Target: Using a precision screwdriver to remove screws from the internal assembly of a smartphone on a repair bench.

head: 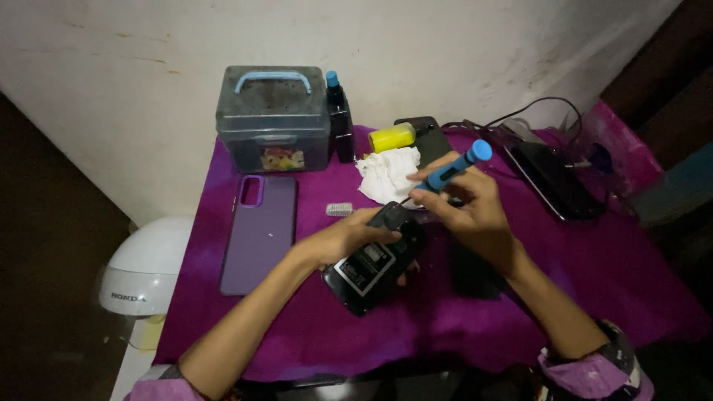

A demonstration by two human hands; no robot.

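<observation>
Phone [369,269] with its back cover off, held low over the purple cloth [594,260] near the middle of the table, long axis running from lower left up to upper right, battery side facing up. Left hand [349,238] wrapped over the upper left edge of it, fingers curled round the top end, thumb side out of sight beneath. Right hand [475,212] just beyond that top end, closed in a pinch on a blue-handled screwdriver [454,168], handle tilted up and to the right, thin shaft slanting down and left toward the phone's upper corner. Tip meeting or almost meeting the phone just past the left fingertips; contact too dark and small to confirm. Both hands close to the phone, the left on it, the right reaching it only through the tool. Purple phone case [259,232] lying flat to the left, apart from the hands. Behind, a grey lidded box with a blue handle [273,119], a dark bottle with a blue cap [339,119], a yellow bottle on its side [392,137], a crumpled white tissue [388,174], a small pale block [339,209]. Dark flat device with a cable [553,178] at the right. White helmet [145,267] below the table's left edge. Screws on the phone not discernible; lower forearms cut off by the frame.
</observation>
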